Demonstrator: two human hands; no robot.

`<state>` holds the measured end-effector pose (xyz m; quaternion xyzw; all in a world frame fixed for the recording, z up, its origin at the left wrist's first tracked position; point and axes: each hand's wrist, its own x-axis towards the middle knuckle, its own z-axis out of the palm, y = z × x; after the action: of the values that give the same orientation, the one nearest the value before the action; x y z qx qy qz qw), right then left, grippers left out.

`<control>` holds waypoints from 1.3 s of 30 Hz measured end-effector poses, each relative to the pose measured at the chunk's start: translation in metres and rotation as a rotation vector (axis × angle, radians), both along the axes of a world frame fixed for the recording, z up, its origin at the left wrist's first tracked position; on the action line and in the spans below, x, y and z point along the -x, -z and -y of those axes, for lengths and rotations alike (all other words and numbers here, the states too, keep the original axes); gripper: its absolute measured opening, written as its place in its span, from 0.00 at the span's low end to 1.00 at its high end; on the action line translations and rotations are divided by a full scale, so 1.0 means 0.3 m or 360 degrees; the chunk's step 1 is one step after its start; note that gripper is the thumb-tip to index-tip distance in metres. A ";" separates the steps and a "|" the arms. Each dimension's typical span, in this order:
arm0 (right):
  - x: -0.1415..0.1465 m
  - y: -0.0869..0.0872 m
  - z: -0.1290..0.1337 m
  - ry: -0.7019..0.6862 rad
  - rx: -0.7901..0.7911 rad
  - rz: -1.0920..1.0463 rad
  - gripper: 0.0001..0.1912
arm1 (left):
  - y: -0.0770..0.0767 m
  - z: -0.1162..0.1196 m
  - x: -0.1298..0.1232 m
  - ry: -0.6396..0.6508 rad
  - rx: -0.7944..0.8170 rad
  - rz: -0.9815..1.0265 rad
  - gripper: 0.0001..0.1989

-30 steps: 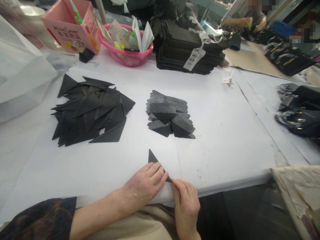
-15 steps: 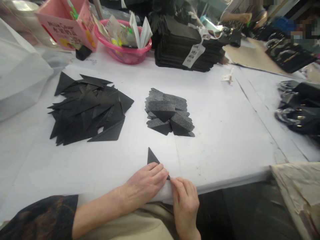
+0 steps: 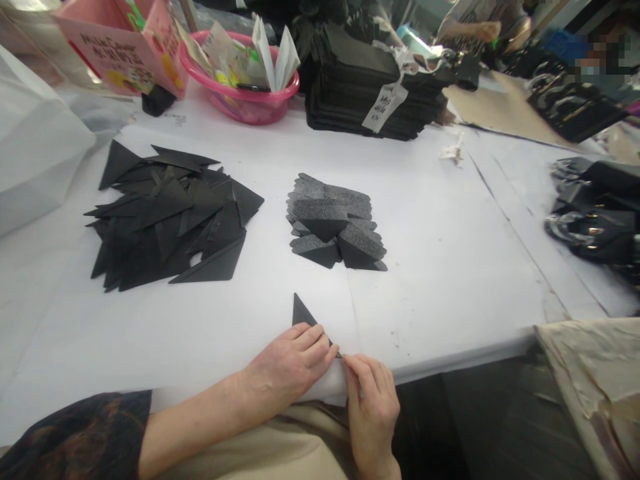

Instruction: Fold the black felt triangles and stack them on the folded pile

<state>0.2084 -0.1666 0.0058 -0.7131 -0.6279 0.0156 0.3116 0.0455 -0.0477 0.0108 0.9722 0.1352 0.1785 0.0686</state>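
A black triangular piece (image 3: pixel 302 312) lies at the front of the white table, one corner pointing away from me. My left hand (image 3: pixel 293 360) rests over its middle with fingers together, covering much of it. My right hand (image 3: pixel 371 397) pinches the piece's near right tip between thumb and forefinger, close to the left fingertips. Beyond them is a cluster of overlapping grey and black pieces (image 3: pixel 337 220). A larger loose heap of black pointed pieces (image 3: pixel 170 220) spreads out at the left.
Behind are a pink box (image 3: pixel 120 50), a pink basket (image 3: pixel 245 103) with papers, and a tall black stack (image 3: pixel 350 87) with a tag. Black items with rings (image 3: pixel 600 220) lie at right. A person's arm (image 3: pixel 470 30) shows at the back.
The view has shifted slightly, so the heap and basket appear a little further left. Both hands keep nearly the same hold on the black piece.
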 end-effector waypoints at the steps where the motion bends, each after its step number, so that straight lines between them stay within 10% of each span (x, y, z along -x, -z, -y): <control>1: 0.001 0.000 -0.001 0.0002 0.0001 0.0004 0.07 | 0.000 0.000 0.001 0.0003 0.0001 0.0001 0.13; 39: -0.026 -0.023 0.037 -0.0081 0.0032 0.0252 0.12 | -0.021 0.004 0.013 0.0047 -0.0111 -0.0117 0.15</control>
<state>0.2163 -0.1777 0.0126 -0.6989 -0.6683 -0.0266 0.2534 0.0416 -0.0491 0.0170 0.9818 0.1171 0.1463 0.0323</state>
